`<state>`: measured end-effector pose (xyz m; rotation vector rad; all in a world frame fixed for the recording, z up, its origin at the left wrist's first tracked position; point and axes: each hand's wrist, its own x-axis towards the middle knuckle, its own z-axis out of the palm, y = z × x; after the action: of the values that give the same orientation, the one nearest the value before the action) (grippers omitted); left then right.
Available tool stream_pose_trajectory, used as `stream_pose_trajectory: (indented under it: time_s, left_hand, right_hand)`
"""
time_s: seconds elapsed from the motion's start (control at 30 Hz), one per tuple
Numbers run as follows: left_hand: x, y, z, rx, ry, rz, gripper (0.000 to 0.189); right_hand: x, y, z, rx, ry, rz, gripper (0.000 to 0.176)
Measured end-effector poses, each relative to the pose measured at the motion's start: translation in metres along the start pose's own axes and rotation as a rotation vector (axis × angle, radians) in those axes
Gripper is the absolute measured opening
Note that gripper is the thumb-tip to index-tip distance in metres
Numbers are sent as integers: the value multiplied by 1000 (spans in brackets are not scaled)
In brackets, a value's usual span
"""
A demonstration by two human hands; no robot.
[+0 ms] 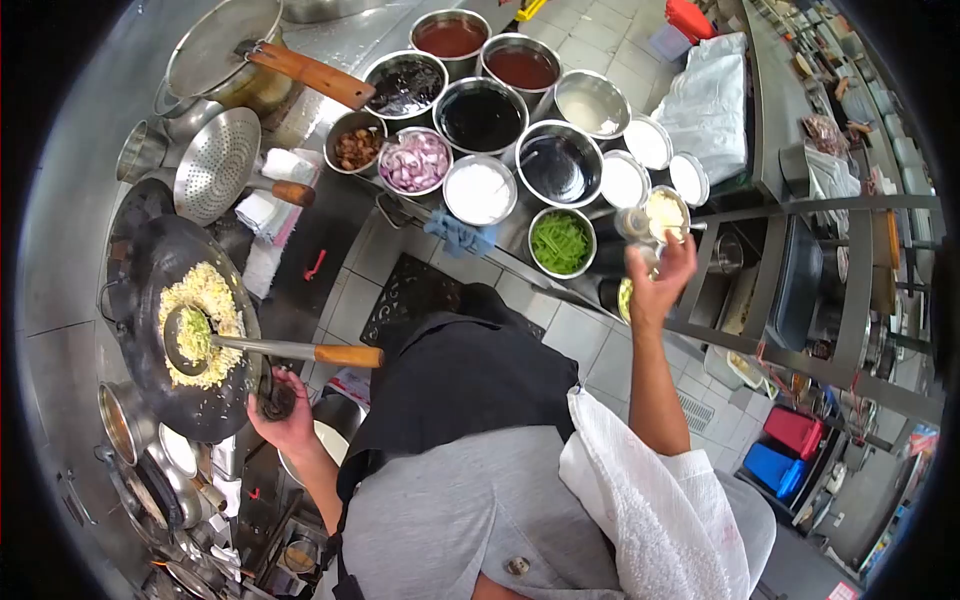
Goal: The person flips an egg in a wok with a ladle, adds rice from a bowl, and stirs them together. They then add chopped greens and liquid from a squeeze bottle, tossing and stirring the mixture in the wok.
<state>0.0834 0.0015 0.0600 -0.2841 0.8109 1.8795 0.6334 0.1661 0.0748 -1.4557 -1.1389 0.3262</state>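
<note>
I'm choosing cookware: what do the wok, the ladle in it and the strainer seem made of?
Wok: dull black surface, perhaps iron or carbon steel.
Ladle: shiny silvery shaft, so likely steel; smooth orange-brown grip, probably wood.
Strainer: grey metallic sheen, perhaps stainless steel.

Left grip [290, 420]: fingers curled inward, forearm angled outward. Right grip [658, 285]: thumb and fingers parted, arm extended forward, forearm bare.

- Two bare hands [658, 285] are in frame.
- One food-filled wok [150, 385], one ladle [270, 347] and one perforated strainer [215, 165] feature.
- Three containers [561, 204] hold dark contents [480, 115], two reddish sauce [450, 37], one chopped purple onion [415, 163], one cut greens [562, 243].
</note>
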Motion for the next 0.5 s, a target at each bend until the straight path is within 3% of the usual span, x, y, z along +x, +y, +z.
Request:
stream_pose_trajectory:
  time_s: [0.1, 0.2, 0.23, 0.27, 0.37, 0.5]
  left_hand:
    - [-19, -11, 37, -10, 63, 27, 49]
    - [0, -1, 22, -19, 128, 41, 39]
    - [4, 4, 13, -40, 153, 57, 36]
    - [8, 10, 4, -79, 206, 90, 23]
    - [-6, 22, 37, -128, 313, 180, 16]
    - [3, 80, 65, -149, 325, 212, 15]
  right_hand:
    - [37, -62, 7, 61, -13, -264, 85]
    - [54, -113, 36, 232, -119, -291, 77]
    - [54, -126, 52, 302, -215, -310, 67]
    - [48, -137, 71, 306, -358, -221, 63]
    - [10, -158, 144, 360, -832, 92, 55]
    - [-75, -190, 238, 148, -1405, -54, 59]
